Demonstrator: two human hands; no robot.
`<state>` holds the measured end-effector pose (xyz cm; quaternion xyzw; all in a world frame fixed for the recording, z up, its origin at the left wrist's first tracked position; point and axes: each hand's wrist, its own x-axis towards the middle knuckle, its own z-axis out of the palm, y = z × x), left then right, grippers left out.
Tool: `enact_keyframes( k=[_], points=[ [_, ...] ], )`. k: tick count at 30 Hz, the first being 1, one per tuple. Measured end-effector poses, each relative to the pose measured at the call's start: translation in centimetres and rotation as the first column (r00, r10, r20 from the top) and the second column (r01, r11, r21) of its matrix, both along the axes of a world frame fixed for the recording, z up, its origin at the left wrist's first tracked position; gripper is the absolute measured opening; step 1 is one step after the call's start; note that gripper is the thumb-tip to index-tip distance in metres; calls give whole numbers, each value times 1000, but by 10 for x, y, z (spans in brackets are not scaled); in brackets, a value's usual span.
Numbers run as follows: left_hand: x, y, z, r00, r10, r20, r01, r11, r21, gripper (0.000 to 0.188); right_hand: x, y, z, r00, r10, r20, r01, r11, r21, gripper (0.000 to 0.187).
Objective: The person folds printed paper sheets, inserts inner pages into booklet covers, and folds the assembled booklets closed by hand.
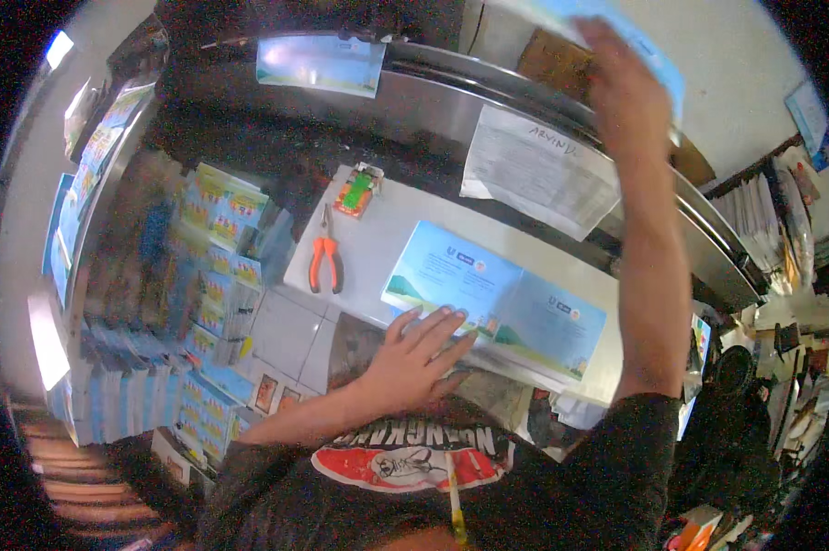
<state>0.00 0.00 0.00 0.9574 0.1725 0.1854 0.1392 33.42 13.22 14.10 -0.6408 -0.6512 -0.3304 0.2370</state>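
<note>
A light blue printed sheet with a green landscape along its lower edge lies unfolded on the white work surface. My left hand rests with spread fingers on its near left edge. At the upper right my right hand is raised above the far rail, fingers closed on another blue printed sheet. That sheet is partly cut off by the picture's edge, and my hand hides some of it. Orange-handled pliers and a small green and orange packet sit left of the unfolded sheet.
A white paper with handwriting hangs on the metal rail behind the surface. Farther left on that rail is a blue sheet. Stacks of printed booklets stand at the left. Bundled papers fill the right side.
</note>
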Motion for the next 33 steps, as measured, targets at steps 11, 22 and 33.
enact_keyframes(
  k=[11,22,33],
  points=[
    [-17,6,-1,990,105,92,-103,994,-25,56,-56,-62,-67,962,-2,-272,-176,757,-629,43],
    [-7,-1,-2,946,3,325,-32,996,86,60,-112,-218,-74,975,38,-220,-207,530,-823,56],
    [19,-18,-17,996,-57,-62,57,998,-5,67,-5,-105,-36,971,-17,-238,-180,602,-778,27]
  ],
)
